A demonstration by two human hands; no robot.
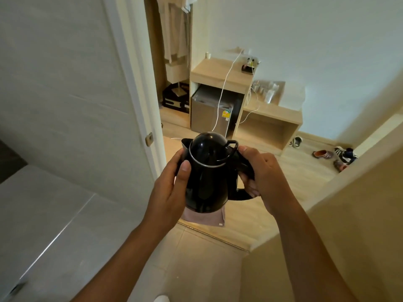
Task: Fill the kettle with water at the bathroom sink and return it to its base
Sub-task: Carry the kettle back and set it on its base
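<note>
A black electric kettle (209, 177) with its domed lid down is held upright at chest height in the middle of the head view. My left hand (172, 190) cups its left side, thumb on the body just under the silver rim. My right hand (263, 177) is wrapped around the handle on the right. The spout points left and away from me. No kettle base shows; the water level inside is hidden.
I stand in a doorway with a white door (65, 94) on the left and a beige wall (349, 214) on the right. Ahead are a wooden counter (220, 73), a small fridge (213, 112), hanging white cables, a floor mat (207, 217) and shoes (340, 155).
</note>
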